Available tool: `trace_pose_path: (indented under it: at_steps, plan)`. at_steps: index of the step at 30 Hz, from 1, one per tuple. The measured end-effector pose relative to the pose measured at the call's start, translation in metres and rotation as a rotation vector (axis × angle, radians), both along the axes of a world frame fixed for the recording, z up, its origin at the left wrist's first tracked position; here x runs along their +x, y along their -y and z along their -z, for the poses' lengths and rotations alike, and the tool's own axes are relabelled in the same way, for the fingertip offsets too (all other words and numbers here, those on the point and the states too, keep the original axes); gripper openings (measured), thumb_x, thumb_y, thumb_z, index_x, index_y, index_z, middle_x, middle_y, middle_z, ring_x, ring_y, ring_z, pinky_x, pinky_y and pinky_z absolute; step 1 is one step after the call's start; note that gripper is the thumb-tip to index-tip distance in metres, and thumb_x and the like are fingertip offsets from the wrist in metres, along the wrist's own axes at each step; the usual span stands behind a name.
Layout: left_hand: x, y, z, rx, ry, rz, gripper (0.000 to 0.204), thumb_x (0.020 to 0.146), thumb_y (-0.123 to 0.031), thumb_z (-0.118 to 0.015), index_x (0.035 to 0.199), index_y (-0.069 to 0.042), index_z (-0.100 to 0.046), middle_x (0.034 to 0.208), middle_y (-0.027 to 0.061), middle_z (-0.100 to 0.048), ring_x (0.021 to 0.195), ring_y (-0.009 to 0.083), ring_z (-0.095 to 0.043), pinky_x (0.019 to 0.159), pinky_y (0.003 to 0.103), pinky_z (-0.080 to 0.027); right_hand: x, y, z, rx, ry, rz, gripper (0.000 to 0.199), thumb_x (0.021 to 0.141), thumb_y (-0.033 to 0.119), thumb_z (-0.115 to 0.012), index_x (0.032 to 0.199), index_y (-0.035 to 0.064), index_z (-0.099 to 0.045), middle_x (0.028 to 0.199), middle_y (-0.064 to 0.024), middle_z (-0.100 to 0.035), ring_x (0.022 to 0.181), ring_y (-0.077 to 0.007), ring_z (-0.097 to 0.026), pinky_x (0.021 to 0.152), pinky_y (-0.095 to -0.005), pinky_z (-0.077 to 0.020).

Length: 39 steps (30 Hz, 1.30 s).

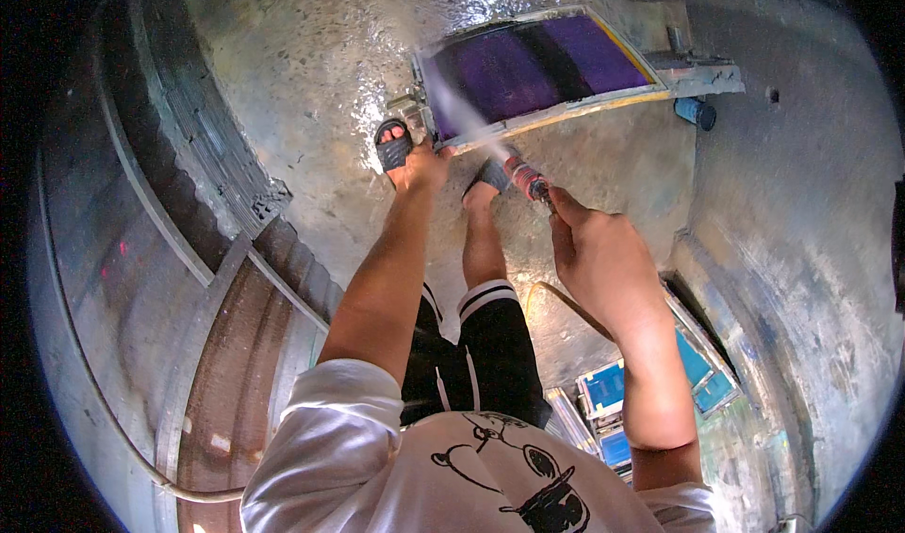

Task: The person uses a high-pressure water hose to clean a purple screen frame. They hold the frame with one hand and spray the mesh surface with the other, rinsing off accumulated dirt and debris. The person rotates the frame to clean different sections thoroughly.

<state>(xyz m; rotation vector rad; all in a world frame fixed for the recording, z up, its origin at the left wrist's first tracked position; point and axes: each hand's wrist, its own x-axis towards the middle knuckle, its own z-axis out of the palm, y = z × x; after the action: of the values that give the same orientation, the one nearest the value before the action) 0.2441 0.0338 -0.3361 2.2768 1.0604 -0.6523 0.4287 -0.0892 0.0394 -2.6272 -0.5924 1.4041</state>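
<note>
My right hand [599, 255] is closed around a hose spray nozzle [525, 177] with a red body. From its tip a white water jet [462, 114] shoots up and to the left, across the near left part of a screen-printing frame [495, 69]. This frame has purple mesh with a dark band across it and pale edges, and it stands tilted in front of me. At its near left corner my left hand [427, 165] grips the edge; the fingers are partly hidden. A yellowish hose [570, 299] trails below my right wrist.
Wet concrete floor [311, 109] surrounds my sandaled feet. Ridged grey ledges [203, 109] line the left side. Behind the frame's right end lies a ledge with a blue cylinder [696, 113] beside it. Several blue-meshed frames [603, 387] lean by the right wall [801, 213].
</note>
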Motion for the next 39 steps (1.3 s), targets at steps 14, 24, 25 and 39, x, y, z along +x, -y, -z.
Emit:
trace_pose_path:
  at_steps: [14,24,25,39]
  plan:
    - [0.014,0.001,-0.045,0.007,0.027,0.017,0.024,0.092,-0.033,-0.065,0.103,-0.014,-0.074,0.099,0.0196,-0.071,0.102,0.0381,-0.067,0.089,0.047,-0.051,-0.002,0.0,0.018,0.021,0.042,0.051,0.032,0.097,0.019,-0.053,0.127,0.0116,-0.062,0.08,-0.03,-0.067,0.079,-0.049,-0.067,0.075,-0.0577,-0.0547]
    - [0.009,-0.003,-0.027,-0.038,0.032,0.05,0.023,0.091,-0.032,-0.061,0.096,-0.013,-0.072,0.088,0.0187,-0.072,0.083,0.0387,-0.071,0.08,0.049,-0.056,-0.008,-0.006,0.024,-0.027,0.009,0.044,0.034,0.097,0.022,-0.054,0.13,0.0126,-0.061,0.083,-0.0297,-0.068,0.08,-0.0489,-0.067,0.074,-0.0574,-0.0548]
    - [0.009,-0.004,-0.028,-0.027,0.047,0.056,0.023,0.091,-0.032,-0.061,0.094,-0.013,-0.073,0.086,0.0185,-0.072,0.082,0.0387,-0.072,0.079,0.049,-0.056,-0.009,-0.005,0.025,-0.022,0.02,0.045,0.035,0.098,0.022,-0.053,0.13,0.0126,-0.061,0.083,-0.0297,-0.068,0.08,-0.0489,-0.067,0.074,-0.0573,-0.0549]
    - [0.01,-0.005,-0.025,-0.112,0.009,-0.058,0.023,0.091,-0.037,-0.063,0.097,-0.017,-0.074,0.101,0.0173,-0.072,0.097,0.0364,-0.07,0.092,0.047,-0.053,-0.019,-0.007,0.028,-0.052,0.054,0.037,0.038,0.099,0.024,-0.05,0.135,0.0152,-0.058,0.081,-0.0283,-0.069,0.08,-0.0481,-0.069,0.074,-0.057,-0.0558]
